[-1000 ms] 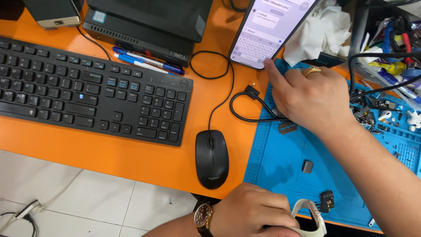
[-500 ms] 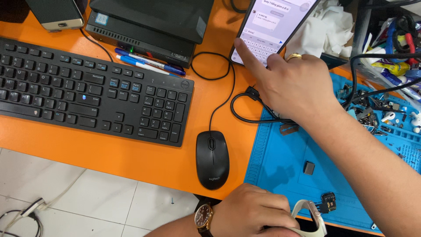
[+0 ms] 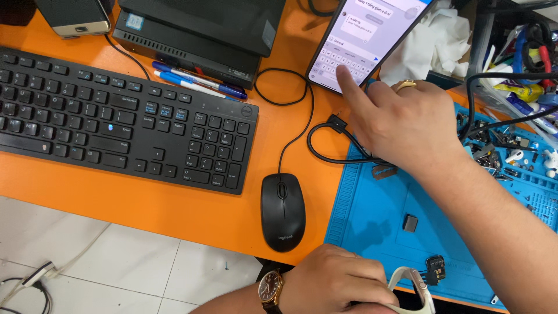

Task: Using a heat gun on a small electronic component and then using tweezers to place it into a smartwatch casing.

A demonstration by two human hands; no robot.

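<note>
A black keyboard [image 3: 122, 128] lay on the orange desk [image 3: 174, 203], near its front edge, with white floor tiles [image 3: 87, 261] below. The left hand [image 3: 337, 282] was curled shut on a white band [image 3: 415, 285] — low by the blue mat [image 3: 378, 221]. The right hand [image 3: 407, 125] had slid up; its one straight finger now touched the phone [image 3: 366, 38] screen.

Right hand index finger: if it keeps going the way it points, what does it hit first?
The right hand points up-left, its fingertip over the on-screen keyboard of the smartphone. The screen would likely be first; whether it already touches is unclear.
</note>
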